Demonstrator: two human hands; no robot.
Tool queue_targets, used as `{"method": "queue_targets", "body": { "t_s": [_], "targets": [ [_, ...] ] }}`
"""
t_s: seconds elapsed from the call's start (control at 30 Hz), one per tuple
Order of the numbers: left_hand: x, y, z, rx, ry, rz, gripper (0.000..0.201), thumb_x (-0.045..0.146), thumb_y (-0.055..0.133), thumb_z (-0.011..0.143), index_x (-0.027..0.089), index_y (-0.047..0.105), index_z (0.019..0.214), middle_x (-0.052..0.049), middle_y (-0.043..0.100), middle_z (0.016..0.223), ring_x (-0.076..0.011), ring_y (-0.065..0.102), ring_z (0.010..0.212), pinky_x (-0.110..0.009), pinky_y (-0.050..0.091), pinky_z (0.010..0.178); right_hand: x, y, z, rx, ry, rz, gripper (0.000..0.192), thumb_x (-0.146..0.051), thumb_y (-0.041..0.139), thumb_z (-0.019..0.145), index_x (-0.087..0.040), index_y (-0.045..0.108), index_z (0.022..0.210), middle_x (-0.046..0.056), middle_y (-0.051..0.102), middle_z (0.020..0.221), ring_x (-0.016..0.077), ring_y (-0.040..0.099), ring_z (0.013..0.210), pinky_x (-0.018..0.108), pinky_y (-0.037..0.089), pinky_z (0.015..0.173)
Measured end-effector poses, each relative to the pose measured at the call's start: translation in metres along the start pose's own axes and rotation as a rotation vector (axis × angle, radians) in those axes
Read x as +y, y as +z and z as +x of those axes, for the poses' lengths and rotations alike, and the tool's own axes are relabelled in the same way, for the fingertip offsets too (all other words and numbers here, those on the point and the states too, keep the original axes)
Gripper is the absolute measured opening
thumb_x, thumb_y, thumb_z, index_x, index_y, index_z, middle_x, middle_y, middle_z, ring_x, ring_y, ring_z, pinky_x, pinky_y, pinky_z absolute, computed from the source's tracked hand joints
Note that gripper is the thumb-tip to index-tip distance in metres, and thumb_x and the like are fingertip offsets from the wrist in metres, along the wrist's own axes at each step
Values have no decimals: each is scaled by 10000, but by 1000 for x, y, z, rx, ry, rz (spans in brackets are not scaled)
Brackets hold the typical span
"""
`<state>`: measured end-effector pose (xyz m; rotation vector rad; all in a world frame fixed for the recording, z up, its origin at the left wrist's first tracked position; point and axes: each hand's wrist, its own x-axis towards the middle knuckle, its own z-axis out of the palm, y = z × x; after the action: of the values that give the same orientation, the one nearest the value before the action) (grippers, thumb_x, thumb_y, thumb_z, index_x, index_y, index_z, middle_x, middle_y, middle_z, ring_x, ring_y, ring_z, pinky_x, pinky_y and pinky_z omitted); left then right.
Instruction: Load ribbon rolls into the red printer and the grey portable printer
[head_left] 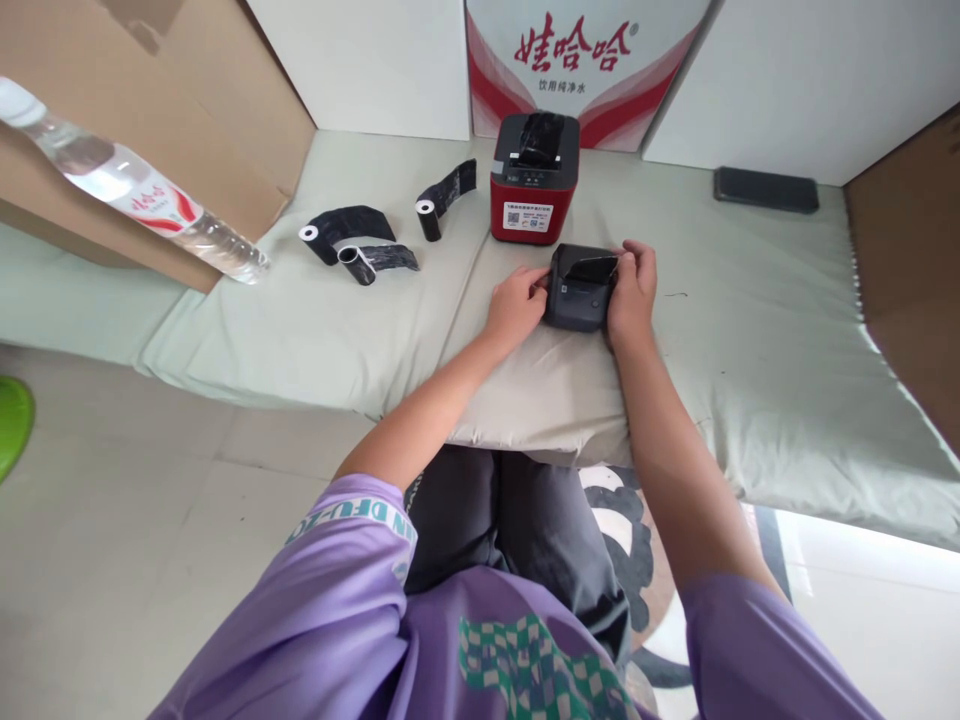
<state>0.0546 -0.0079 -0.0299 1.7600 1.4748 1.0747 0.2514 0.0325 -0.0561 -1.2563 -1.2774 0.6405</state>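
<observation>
A small black label printer (576,306) sits on the pale green padded surface, between my two hands. A glossy black strip (592,268) lies across its top. My left hand (519,303) has its fingers bent against the printer's left side. My right hand (634,290) wraps round the right side, with its fingertips at the back corner near the strip. Just behind stands a larger red and black printer (525,205), with a black strip (541,138) curling up from its top slot.
Several black rolls lie to the left: one roll (429,222) near the red printer, another (322,243) and an open-cored roll (356,266) farther out. A water bottle (135,185) is at far left. A dark phone-like slab (765,190) lies right. Boxes (585,70) line the back.
</observation>
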Motion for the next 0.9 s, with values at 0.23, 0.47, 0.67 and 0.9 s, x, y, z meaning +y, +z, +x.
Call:
{"method": "queue_targets", "body": {
  "t_s": [0.23,0.47,0.67,0.9],
  "targets": [
    [-2,2,1,5,-13,62,366,132,515,952,212,782,1189,-93,756,1119,-253,715,1081,-437,540,1099,6,0,1,13,-11,11,450,-648,468,992,-301,611,1241,52,697,1208,270,678,1235,558,483,1198],
    [4,-3,-3,12,9,75,456,127,477,949,211,787,1272,-90,744,1107,-232,699,979,-392,563,992,9,-1,3,4,-14,-1,482,-680,458,994,-309,623,1253,55,699,1215,285,660,1304,576,470,1218],
    [-6,-5,3,-42,12,27,485,109,451,942,243,823,1222,-54,742,1005,-216,690,966,-382,548,996,7,-2,2,-15,6,6,496,-693,451,993,-309,609,1263,59,675,1307,293,602,1404,583,427,1260],
    [-7,-15,6,-117,48,166,544,83,420,943,284,808,1268,-63,740,1100,-238,694,1038,-407,515,1030,11,-3,3,9,-7,-28,497,-707,453,994,-314,625,1246,61,683,1266,299,623,1358,584,453,1230]
  ]
}}
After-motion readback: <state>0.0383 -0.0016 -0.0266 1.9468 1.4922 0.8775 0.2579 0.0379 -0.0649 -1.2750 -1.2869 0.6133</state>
